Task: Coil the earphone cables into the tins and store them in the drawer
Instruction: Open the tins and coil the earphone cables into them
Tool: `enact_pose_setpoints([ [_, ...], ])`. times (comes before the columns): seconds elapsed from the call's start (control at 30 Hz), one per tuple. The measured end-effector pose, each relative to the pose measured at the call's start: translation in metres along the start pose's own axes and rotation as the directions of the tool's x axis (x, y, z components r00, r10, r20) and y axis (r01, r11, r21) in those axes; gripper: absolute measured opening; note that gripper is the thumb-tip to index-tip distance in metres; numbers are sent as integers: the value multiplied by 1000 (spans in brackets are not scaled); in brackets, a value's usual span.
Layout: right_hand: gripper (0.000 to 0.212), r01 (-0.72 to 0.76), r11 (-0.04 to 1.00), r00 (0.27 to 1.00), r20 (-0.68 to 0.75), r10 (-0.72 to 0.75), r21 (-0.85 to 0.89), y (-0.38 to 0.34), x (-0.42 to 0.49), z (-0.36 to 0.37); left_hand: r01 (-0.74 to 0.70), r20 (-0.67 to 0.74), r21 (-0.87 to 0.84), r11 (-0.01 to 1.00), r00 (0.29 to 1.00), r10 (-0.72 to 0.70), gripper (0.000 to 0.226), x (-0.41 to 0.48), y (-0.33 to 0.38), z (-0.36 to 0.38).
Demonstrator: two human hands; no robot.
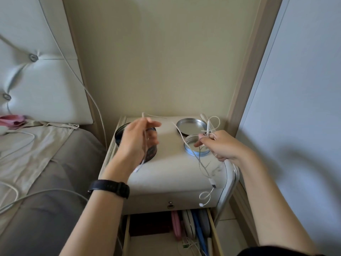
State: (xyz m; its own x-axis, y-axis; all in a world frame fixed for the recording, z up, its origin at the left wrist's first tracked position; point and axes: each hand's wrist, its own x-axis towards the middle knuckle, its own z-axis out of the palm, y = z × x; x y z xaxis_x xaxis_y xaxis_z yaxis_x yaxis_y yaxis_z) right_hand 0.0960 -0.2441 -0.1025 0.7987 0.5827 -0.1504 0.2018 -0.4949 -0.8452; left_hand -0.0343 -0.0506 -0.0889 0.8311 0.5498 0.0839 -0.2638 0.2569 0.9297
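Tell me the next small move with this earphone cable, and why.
Probably wind another loop onto the right hand: it pinches a few loops above the open blue-rimmed tin, while the left hand holds the white earphone cable stretched out and a tail dangles.

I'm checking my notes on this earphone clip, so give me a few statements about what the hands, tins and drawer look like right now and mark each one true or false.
1. Both hands hold white earphone cable. True: the left hand and right hand each grip part of it.
2. The small blue-rimmed tin has its lid on. False: it is open, and a silver lid lies behind it.
3. The drawer below the nightstand is open. True.
4. The watch is on the right wrist. False: it is on the left.
5. The cable is fully coiled inside a tin. False: it hangs loose over the nightstand's front.
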Motion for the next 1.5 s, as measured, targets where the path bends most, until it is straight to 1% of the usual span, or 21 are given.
enact_pose_setpoints([
  [0.07, 44, 53, 996, 997, 42, -57, 76, -7, -3, 4, -43, 75, 210, 977, 997, 28, 25, -4, -12, 14],
  [0.17, 56, 64, 985, 991, 103, -81, 163, -13, -7, 6, -67, 236, 349, 935, 971, -19, 47, -9, -28, 21],
  [0.23, 63, 69, 978, 989, 116, -93, 195, -17, -10, 7, -68, 271, 443, 894, 961, -62, 40, -12, -37, 24],
  [0.27, 65, 71, 976, 988, 117, -96, 206, -19, -10, 8, -31, 242, 453, 891, 966, -89, 31, -12, -42, 25],
  [0.33, 67, 75, 969, 988, 116, -104, 235, -22, -12, 10, 106, 137, 405, 908, 975, -174, 5, -11, -50, 31],
  [0.4, 65, 77, 961, 986, 121, -112, 267, -25, -12, 11, 259, 92, 343, 903, 948, -306, 23, -10, -54, 33],
  [0.47, 65, 74, 953, 985, 126, -115, 293, -26, -13, 14, 359, 200, 268, 894, 887, -416, 41, -10, -54, 36],
  [0.53, 65, 68, 949, 988, 114, -108, 308, -26, -12, 16, 395, 323, 248, 885, 827, -460, 47, -13, -53, 38],
  [0.67, 65, 47, 942, 992, 94, -83, 332, -24, -12, 15, 454, 411, 266, 850, 744, -526, 29, -13, -53, 40],
  [0.73, 65, 45, 945, 992, 97, -81, 325, -24, -12, 13, 443, 424, 335, 832, 717, -553, 18, -14, -52, 40],
  [0.8, 65, 51, 951, 992, 91, -83, 306, -24, -12, 13, 400, 385, 380, 834, 752, -536, 7, -13, -52, 40],
  [0.87, 65, 55, 956, 993, 83, -82, 288, -24, -13, 14, 397, 364, 367, 842, 772, -522, 4, -12, -51, 40],
  [0.93, 65, 53, 958, 994, 73, -77, 280, -24, -13, 15, 431, 391, 349, 832, 740, -548, 6, -12, -48, 40],
  [1.0, 66, 53, 958, 994, 75, -78, 282, -25, -13, 17, 436, 421, 388, 812, 701, -576, 8, -12, -45, 39],
  [1.1, 66, 46, 941, 990, 111, -88, 334, -26, -15, 20, 355, 456, 520, 777, 654, -604, 8, -14, -43, 39],
  [1.17, 64, 50, 929, 986, 128, -103, 366, -28, -15, 23, 314, 462, 566, 762, 645, -609, 11, -14, -45, 39],
  [1.27, 63, 54, 920, 987, 117, -107, 388, -30, -14, 25, 310, 420, 576, 756, 682, -599, 10, -12, -47, 38],
  [1.33, 63, 42, 904, 989, 110, -97, 426, -31, -13, 26, 333, 399, 567, 753, 688, -606, 6, -12, -46, 38],
  [1.4, 64, 23, 872, 990, 111, -87, 488, -31, -11, 27, 380, 398, 542, 749, 669, -628, 10, -12, -45, 37],
  [1.47, 66, 3, 813, 987, 129, -96, 583, -31, -9, 29, 429, 429, 488, 760, 641, -637, 7, -13, -44, 37],
  [1.5, 66, -2, 781, 984, 138, -108, 624, -31, -8, 29, 449, 433, 451, 772, 647, -628, 7, -13, -44, 37],
])
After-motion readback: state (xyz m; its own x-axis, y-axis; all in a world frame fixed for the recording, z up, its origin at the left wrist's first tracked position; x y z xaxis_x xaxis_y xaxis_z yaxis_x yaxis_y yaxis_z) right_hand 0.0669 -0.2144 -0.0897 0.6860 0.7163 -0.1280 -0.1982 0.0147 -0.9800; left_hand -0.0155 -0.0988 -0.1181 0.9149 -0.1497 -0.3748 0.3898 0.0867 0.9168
